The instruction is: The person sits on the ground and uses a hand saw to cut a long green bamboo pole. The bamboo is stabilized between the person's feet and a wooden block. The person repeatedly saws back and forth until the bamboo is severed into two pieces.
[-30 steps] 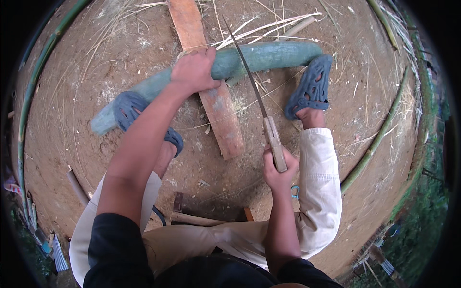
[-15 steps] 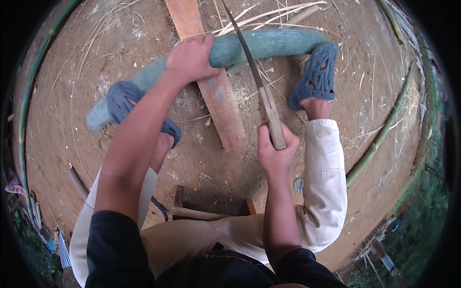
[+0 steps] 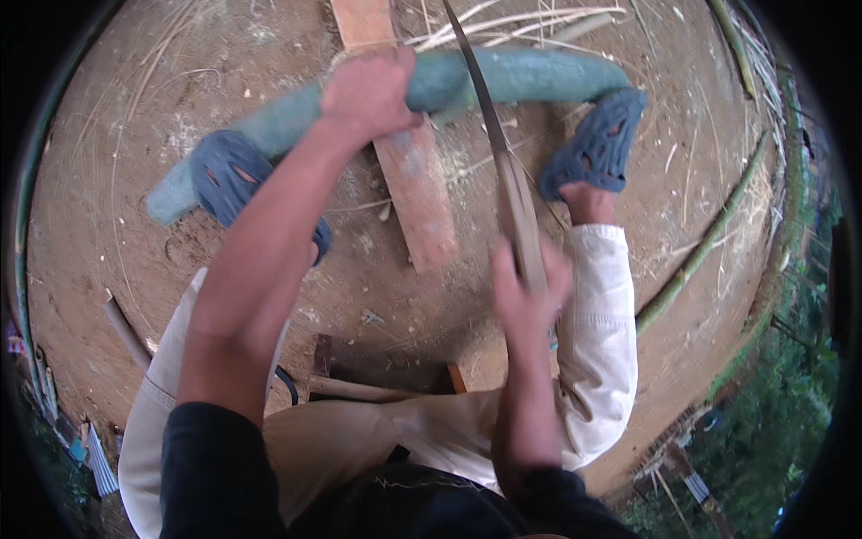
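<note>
A thick green bamboo pole [image 3: 539, 75] lies crosswise ahead of me, resting over a reddish wooden plank [image 3: 417, 202]. My left hand [image 3: 370, 92] is closed over the pole where it crosses the plank. Slightly smeared by motion, my right hand [image 3: 532, 280] grips the wooden handle of a handsaw [image 3: 516, 202]. The long, dark, narrow blade points away from me and crosses the pole to the right of my left hand. Whether its teeth are inside a cut cannot be made out.
My feet in blue clogs [image 3: 231, 180] press on the pole near both ends. Pale split strips [image 3: 503, 31] lie beyond it. Thin green poles [image 3: 705, 247] lie on the dirt at the right. A dark wooden frame [image 3: 386, 375] sits low between my legs.
My right hand and the saw have shifted a little to the right and nearer to me. The left hand keeps its hold on the bamboo pole. The whole view has shifted slightly.
</note>
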{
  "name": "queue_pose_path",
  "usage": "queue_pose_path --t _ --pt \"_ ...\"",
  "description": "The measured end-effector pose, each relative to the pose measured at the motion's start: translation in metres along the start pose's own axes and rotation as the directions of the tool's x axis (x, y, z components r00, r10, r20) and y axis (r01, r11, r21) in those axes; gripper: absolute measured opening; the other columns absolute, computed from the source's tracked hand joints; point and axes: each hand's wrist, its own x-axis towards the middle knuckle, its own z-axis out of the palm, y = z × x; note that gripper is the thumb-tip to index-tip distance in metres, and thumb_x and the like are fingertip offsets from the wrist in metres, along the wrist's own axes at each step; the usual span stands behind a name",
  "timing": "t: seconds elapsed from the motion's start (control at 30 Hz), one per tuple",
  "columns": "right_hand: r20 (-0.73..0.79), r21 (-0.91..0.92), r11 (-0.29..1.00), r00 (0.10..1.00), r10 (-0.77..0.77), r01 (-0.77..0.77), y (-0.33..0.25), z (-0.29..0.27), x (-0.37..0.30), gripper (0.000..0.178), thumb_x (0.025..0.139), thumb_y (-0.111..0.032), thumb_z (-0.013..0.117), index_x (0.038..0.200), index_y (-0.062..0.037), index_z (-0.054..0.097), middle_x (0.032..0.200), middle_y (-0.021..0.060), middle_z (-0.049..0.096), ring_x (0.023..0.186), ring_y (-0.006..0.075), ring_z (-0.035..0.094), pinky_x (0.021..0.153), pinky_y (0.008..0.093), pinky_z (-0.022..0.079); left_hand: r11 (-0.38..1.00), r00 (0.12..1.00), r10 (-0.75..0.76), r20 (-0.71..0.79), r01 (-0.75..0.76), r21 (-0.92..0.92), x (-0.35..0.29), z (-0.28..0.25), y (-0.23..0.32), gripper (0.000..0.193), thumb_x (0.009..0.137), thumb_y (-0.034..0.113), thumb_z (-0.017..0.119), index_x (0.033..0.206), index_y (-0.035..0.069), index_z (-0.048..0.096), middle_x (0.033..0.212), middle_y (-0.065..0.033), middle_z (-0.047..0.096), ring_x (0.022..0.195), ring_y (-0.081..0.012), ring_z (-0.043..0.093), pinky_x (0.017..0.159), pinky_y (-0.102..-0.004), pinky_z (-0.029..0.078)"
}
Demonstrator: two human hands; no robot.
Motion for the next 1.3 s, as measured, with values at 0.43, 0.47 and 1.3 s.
queue_pose_path --t 0.43,0.47,1.3 --pt "-0.041 0.061 0.998 0.999 0.022 -0.020 0.028 0.036 0.054 0.017 0.089 -0.007 0.069 0.074 0.0005 0.062 0.061 -0.0016 0.056 0.053 0.0072 0.048 0.049 0.0300 0.040 0.994 0.998 0.018 0.067 -0.010 -0.108 0.008 -0.027 0.013 0.062 0.068 0.040 0.084 0.109 -0.002 0.065 0.103 -0.0238 0.072 0.097 -0.0398 0.071 0.088 -0.0473 0.057" --pt "-0.006 0.127 0.992 1.000 0.028 -0.027 0.034 0.044 0.069 0.017 0.089 -0.007 0.069 0.076 0.0006 0.062 0.061 -0.0015 0.055 0.052 0.0076 0.046 0.049 0.0303 0.039 0.995 0.999 0.019 0.038 -0.015 -0.102 0.005 -0.029 0.010 0.060 0.066 0.040 0.083 0.106 -0.002 0.066 0.100 -0.0262 0.071 0.096 -0.0411 0.070 0.086 -0.0483 0.056" --pt "0.018 0.071 0.996 0.999 -0.047 0.045 0.029 0.021 0.096 0.016 0.089 -0.012 0.069 0.080 0.0010 0.067 0.061 0.0038 0.061 0.052 0.0100 0.051 0.051 0.0320 0.043 0.993 0.992 -0.073 0.107 0.082 -0.082 0.027 -0.028 0.031 0.070 0.067 0.039 0.086 0.123 0.003 0.062 0.107 -0.0177 0.074 0.103 -0.0348 0.071 0.090 -0.0471 0.058"
